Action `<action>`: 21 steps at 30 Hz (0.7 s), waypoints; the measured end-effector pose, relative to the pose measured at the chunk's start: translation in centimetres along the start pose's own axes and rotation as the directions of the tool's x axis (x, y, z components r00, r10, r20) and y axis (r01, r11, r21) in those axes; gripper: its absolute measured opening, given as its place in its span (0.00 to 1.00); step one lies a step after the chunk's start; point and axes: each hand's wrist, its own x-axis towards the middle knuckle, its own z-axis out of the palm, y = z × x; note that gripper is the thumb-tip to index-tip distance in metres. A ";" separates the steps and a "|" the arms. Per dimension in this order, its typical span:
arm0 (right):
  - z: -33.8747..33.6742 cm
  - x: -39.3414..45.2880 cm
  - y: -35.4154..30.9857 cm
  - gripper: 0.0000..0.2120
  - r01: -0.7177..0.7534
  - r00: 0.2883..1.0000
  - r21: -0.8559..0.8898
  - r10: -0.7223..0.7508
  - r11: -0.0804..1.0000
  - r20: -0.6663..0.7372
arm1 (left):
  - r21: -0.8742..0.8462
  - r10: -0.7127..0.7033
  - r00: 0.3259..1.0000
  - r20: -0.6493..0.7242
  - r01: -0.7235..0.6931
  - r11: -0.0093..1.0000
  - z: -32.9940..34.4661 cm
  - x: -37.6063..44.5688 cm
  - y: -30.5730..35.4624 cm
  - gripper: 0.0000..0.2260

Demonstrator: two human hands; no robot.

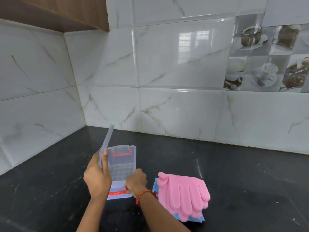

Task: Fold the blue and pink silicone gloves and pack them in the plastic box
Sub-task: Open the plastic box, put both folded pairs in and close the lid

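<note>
Holding the clear plastic box [122,164] on the black worktop [234,164], the left hand [97,177] is gripping its raised lid [107,141]; the right hand [136,181] is pinching the red latch [117,192]. Beside it, floppy pink silicone gloves [183,193] are lying over blue ones [155,185], probably grippy, best pinched at the cuffs.

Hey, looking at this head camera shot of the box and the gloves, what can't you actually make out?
- Blue gloves, head view: mostly covered by the pink gloves; only blue edges show, so their count and fold cannot be told.
- Right hand: seen from the back; its fingertips at the near red latch are hidden.
- Plastic box: the left hand holding the raised lid covers its left wall.
</note>
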 end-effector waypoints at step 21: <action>-23.5 -4.0 0.0 0.05 0.172 0.931 0.165 -0.105 0.971 -0.351 | -0.580 0.023 0.988 0.150 0.069 0.812 5.0 -4.4 17.1 0.19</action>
